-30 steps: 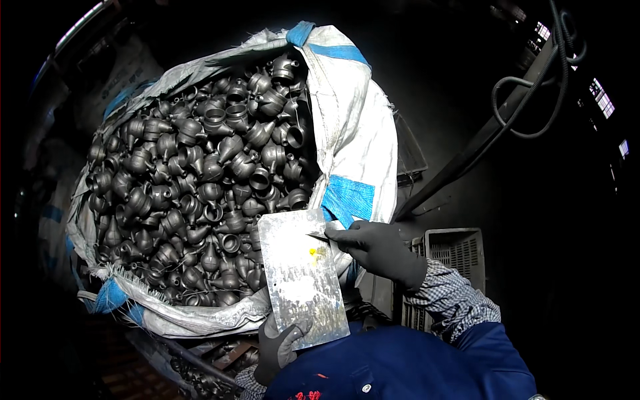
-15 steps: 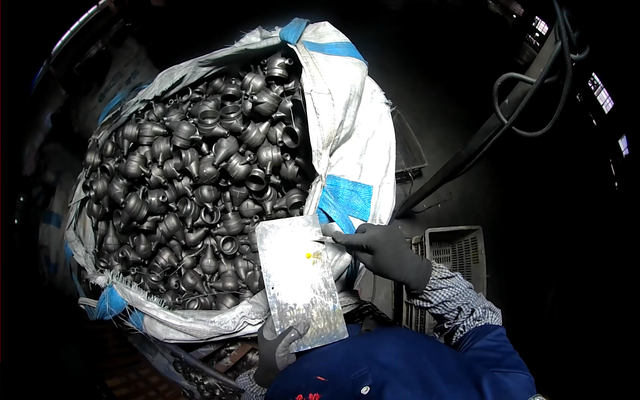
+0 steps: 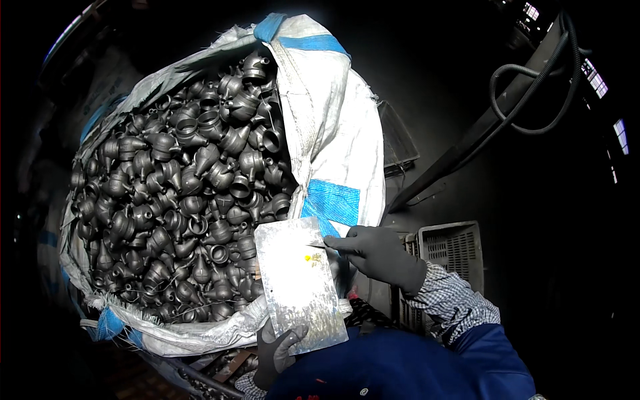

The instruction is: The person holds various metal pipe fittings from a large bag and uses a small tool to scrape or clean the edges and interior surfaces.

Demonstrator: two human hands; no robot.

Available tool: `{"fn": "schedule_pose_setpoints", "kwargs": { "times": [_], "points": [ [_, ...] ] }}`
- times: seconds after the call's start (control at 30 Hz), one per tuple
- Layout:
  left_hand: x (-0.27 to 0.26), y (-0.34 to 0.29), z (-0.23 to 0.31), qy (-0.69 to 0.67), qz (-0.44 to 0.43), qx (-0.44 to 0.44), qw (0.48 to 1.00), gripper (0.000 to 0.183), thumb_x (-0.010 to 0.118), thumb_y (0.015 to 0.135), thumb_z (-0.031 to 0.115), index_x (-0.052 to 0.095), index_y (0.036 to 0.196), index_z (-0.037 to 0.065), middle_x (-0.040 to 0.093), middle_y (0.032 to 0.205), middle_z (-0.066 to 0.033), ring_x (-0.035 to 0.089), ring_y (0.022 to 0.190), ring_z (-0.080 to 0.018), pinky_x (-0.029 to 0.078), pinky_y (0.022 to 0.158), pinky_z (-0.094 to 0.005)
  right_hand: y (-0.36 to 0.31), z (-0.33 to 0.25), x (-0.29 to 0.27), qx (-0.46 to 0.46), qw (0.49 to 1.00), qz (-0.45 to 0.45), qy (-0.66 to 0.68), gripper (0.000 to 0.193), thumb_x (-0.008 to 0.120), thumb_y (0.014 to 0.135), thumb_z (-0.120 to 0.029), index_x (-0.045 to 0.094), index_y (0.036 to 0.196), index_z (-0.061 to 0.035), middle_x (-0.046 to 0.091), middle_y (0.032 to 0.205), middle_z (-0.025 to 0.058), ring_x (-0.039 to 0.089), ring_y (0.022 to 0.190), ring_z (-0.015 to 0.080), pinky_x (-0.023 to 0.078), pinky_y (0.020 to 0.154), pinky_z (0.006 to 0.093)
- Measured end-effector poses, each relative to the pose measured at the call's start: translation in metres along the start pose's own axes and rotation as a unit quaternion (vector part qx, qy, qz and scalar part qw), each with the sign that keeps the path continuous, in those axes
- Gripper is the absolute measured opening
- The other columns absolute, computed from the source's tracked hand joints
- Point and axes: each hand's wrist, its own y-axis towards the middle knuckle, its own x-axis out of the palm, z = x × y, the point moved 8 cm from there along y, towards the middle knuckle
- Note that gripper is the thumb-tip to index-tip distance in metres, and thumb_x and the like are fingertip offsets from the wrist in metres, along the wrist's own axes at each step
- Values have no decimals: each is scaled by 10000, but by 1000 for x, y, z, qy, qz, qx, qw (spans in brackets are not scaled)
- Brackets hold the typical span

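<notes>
A flat, scuffed metal plate [image 3: 293, 288] with a small yellow spot lies tilted in front of me, its far end over the rim of a large bag. My left hand [image 3: 275, 350], in a dark grey glove, grips the plate's near left corner with the thumb on top. At the plate's far right edge is my right hand [image 3: 381, 259], also gloved, with index finger stretched to that edge and the other fingers curled. A thin sliver shows by its fingertip; I cannot tell what it is. Dark grey metal castings [image 3: 200, 200], rounded with spouts and open necks, fill the bag.
The white woven bag [image 3: 357, 127] has blue straps and folds outward on the right. Beside my right forearm stands a grey plastic crate [image 3: 460, 253] with slotted walls. A dark slanted beam [image 3: 460, 150] carries a looped corrugated hose [image 3: 497, 100] at right.
The view has shifted slightly, so the bag and castings appear further left. Both hands stay at the plate, the right fingertip still by its far right edge.
</notes>
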Motion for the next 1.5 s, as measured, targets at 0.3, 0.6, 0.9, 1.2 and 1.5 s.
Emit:
{"fn": "schedule_pose_setpoints", "kwargs": {
  "times": [0.3, 0.6, 0.9, 1.2, 1.5],
  "points": [
    [27, 17, 16, 216, -80, 159, 960, 461, 584, 867, -56, 416, 1296, -59, 599, 1135, -129, 638, 1010, -181, 532, 908, -309, -3, 32, -24, 0, 998, 28, 49, 354, 657, 843, -111, 682, 1184, -200, 646, 778, 76, 638, 663, 220, 493, 616, 338],
    [52, 64, 10, -68, -26, 71, 995, 348, 638, 838, -15, 562, 1178, -15, 655, 1049, -79, 639, 936, -153, 523, 853, -295, -7, 63, -45, 116, 951, -12, 288, 286, 597, 901, -121, 677, 1173, -85, 725, 913, 99, 680, 778, 148, 535, 705, 289],
    [131, 188, 44, 4, -180, 76, 981, 350, 642, 857, 96, 589, 1180, -30, 669, 1057, -89, 635, 985, -163, 506, 879, -298, -42, 107, -37, 275, 797, 54, 536, 375, 551, 955, -125, 548, 1291, 43, 625, 782, 31, 499, 521, 39, 384, 456, 162],
    [131, 281, 26, 53, -71, 164, 982, 383, 687, 844, 71, 560, 1187, -40, 652, 1080, -124, 608, 1031, -188, 479, 919, -294, -51, 119, -2, 279, 748, 55, 600, 409, 599, 930, -141, 550, 1299, 30, 679, 866, 57, 555, 625, 40, 417, 524, 170],
    [129, 179, 41, 305, 48, 402, 862, 568, 638, 856, 19, 431, 1384, 36, 488, 1371, -151, 453, 1303, -270, 426, 1015, -327, -32, 84, 41, 297, 721, -47, 624, 345, 553, 924, -107, 584, 1246, 12, 615, 814, 43, 519, 625, 61, 382, 529, 176]
  ]
}}
